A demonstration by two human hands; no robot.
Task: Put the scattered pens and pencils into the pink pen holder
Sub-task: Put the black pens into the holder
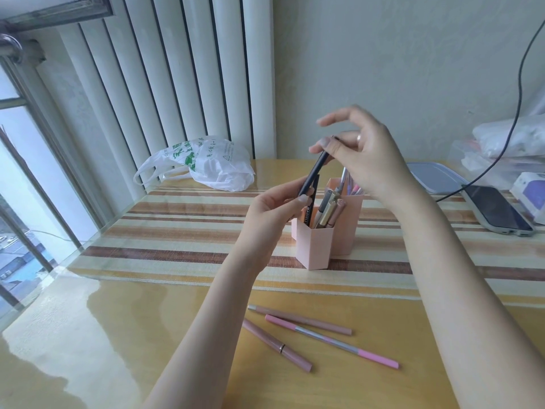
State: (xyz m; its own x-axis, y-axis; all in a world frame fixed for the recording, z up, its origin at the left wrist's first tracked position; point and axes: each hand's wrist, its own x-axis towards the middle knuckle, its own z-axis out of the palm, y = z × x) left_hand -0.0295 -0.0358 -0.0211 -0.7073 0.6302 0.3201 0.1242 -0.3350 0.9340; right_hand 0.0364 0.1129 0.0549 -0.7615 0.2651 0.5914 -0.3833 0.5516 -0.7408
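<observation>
Pens and pencils are partly gathered, partly loose on a glossy yellow desk with a striped mat under its clear cover. The desk stands against a pale wall, with a white radiator behind it and a window to the left. A white plastic bag lies at the back; a dark phone with a black cable lies at the right.

Both forearms reach forward over the desk. The left hand pinches the lower end of a black pen between thumb and fingers. The right hand closes thumb and forefinger on the pen's upper end, its other fingers spread above. The pen slants just above the pink pen holder.

That holder stands on the mat, made of joined hexagonal cups. Several pens stand in it, among them a gold pen and a dark lettered one. Nearer the person, a pink and silver pen and two brown pencils lie loose on the desk.
</observation>
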